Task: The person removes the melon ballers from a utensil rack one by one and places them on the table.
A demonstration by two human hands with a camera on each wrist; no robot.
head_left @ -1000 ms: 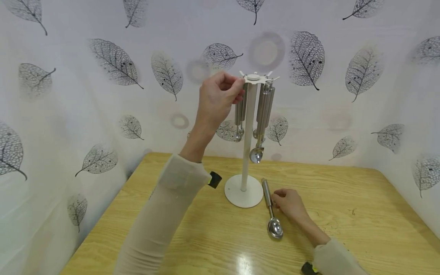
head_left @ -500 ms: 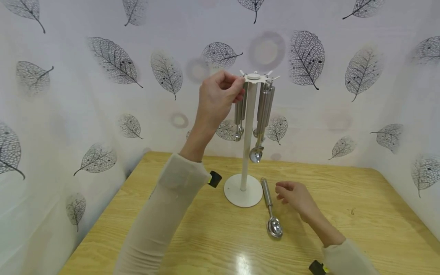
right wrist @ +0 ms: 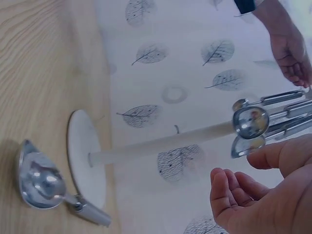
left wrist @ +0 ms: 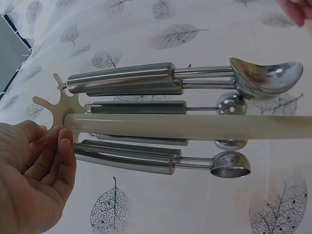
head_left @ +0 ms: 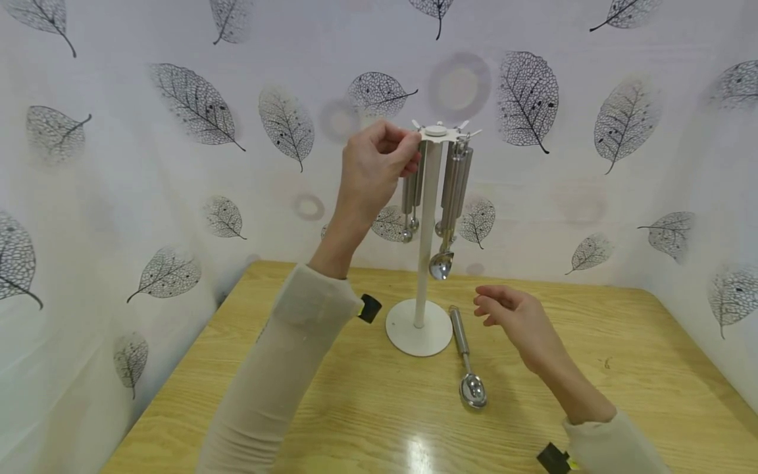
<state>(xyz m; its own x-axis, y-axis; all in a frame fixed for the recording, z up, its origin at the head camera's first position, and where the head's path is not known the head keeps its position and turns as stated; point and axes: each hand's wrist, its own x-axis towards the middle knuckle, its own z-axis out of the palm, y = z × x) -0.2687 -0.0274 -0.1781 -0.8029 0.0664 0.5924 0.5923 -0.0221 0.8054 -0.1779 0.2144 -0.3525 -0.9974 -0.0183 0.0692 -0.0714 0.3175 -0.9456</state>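
A white utensil stand (head_left: 426,263) with a round base stands on the table. My left hand (head_left: 376,158) pinches the edge of its star-shaped top (left wrist: 62,108). Several steel scoops hang from that top by their handles; the left wrist view shows a pointed ice cream scoop (left wrist: 268,75) and a round-bowled one (left wrist: 231,165). Another ice cream scoop (head_left: 473,391) lies on the table at the right of the base, handle toward the back. Above and right of it, my right hand (head_left: 524,322) is in the air with fingers loosely bent, holding nothing.
The wooden table (head_left: 331,408) reaches to a white curtain (head_left: 367,39) printed with leaves at the back and sides. A black wrist camera (head_left: 370,308) sits at the left sleeve, another (head_left: 553,457) at the right sleeve.
My right hand has moved up and slightly right, away from the scoop on the table. The left hand stays at the stand's top, and the lying scoop has not moved.
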